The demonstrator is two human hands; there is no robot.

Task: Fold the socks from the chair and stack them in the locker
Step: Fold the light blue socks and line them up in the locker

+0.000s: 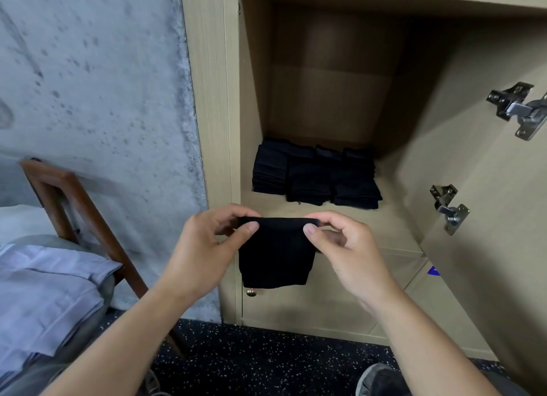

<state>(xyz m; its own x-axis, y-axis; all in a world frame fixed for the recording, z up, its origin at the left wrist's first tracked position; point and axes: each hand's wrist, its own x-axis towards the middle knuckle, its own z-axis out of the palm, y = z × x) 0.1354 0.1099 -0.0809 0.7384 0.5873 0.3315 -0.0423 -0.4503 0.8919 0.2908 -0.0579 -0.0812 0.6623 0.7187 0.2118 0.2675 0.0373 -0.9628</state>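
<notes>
Two grips: left hand [204,247] and right hand [343,247] fingers [310,228] pinching top fold of black sock [275,253], probably keeping halves aligned.
Sock: hanging folded before locker [461,188] opening.
Stacks [313,173]: ranked on locker floor, front strip free.
Chair [77,206]: left, beside wall.

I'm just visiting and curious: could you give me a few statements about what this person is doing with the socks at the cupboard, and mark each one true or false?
1. Both hands pinch the black sock by its top edge. True.
2. The locker door is closed. False: it stands open, with its hinges in view.
3. Folded dark socks already lie stacked on the locker shelf. True.
4. The held sock rests on the shelf. False: it hangs in front of the locker, below the shelf.
5. The left hand is empty. False: it pinches the sock, as does the right hand.
</notes>
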